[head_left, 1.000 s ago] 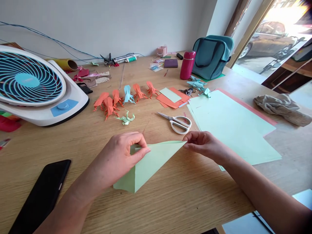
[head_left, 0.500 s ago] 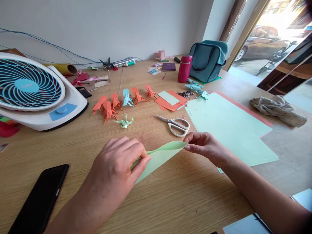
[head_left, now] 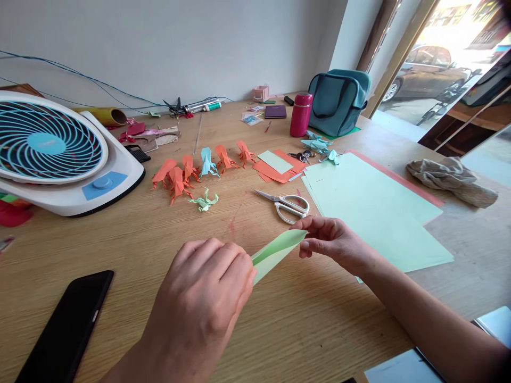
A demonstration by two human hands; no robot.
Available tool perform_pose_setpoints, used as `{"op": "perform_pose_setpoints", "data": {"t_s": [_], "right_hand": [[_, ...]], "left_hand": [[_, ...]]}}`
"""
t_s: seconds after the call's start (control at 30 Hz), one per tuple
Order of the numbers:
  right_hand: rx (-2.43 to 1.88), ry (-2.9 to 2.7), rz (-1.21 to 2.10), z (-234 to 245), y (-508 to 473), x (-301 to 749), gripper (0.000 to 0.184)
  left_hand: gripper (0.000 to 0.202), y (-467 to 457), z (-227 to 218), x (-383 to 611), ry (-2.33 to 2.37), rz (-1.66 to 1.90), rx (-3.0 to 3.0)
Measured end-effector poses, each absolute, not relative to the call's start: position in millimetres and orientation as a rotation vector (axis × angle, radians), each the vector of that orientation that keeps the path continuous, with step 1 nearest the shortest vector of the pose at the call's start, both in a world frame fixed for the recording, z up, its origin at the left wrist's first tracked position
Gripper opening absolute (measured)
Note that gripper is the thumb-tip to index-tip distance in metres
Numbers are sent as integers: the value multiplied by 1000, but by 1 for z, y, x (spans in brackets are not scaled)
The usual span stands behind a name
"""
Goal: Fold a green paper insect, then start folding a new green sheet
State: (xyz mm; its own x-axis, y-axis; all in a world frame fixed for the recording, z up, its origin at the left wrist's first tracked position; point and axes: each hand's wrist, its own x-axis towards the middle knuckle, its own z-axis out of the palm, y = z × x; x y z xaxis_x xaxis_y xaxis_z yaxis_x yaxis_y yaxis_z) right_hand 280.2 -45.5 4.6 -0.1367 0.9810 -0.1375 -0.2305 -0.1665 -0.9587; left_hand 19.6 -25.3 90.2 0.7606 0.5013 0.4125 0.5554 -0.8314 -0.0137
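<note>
A folded sheet of light green paper [head_left: 275,257] is held above the table, its upper layer bowed away from the lower one. My left hand [head_left: 207,290] is closed around the near part of the sheet and hides it. At the far pointed corner, my right hand [head_left: 325,239] has its curled fingers behind the paper and its thumb by the lower edge, in a loose grip. Beyond the hands lie white-handled scissors [head_left: 288,206]. A small green origami figure [head_left: 204,201] stands left of the scissors, near several orange origami figures [head_left: 178,183] and a blue one [head_left: 207,162].
A fan [head_left: 59,154] stands at the left, with a black phone [head_left: 66,327] in front of it. Large green sheets [head_left: 371,207] lie at the right beside a crumpled cloth [head_left: 451,180]. A red flask [head_left: 301,115] and teal bag [head_left: 339,103] stand at the back.
My left hand has moved right along the paper, turning its back upward and covering more of it. The paper's visible part is shorter and more bowed. My right thumb sits lower, its grip looser.
</note>
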Motion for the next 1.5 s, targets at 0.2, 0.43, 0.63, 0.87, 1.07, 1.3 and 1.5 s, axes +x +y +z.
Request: {"op": "perform_pose_setpoints", "data": {"t_s": [0.2, 0.43, 0.63, 0.87, 1.07, 1.3, 1.5], "right_hand": [[-986, -973, 1564, 1, -46, 275, 25], [-999, -1002, 1488, 1, -47, 271, 22], [-1006, -1006, 1413, 2, -50, 258, 24], [-1057, -1042, 1381, 7, -56, 242, 24], [-1059, -1068, 1367, 6, -59, 236, 26], [-1025, -1087, 1364, 7, -60, 234, 24], [-1050, -1114, 1301, 7, -60, 235, 24]], "left_hand": [[27, -32, 92, 21, -833, -613, -2856], [23, -28, 88, 21, -906, -601, -2871], [11, -22, 82, 25, -951, -603, -2814], [15, -24, 81, 31, -972, -506, -2836], [15, -23, 77, 30, -991, -502, -2906], [18, -20, 77, 30, -1011, -538, -2929], [23, -22, 79, 30, -971, -575, -2901]]}}
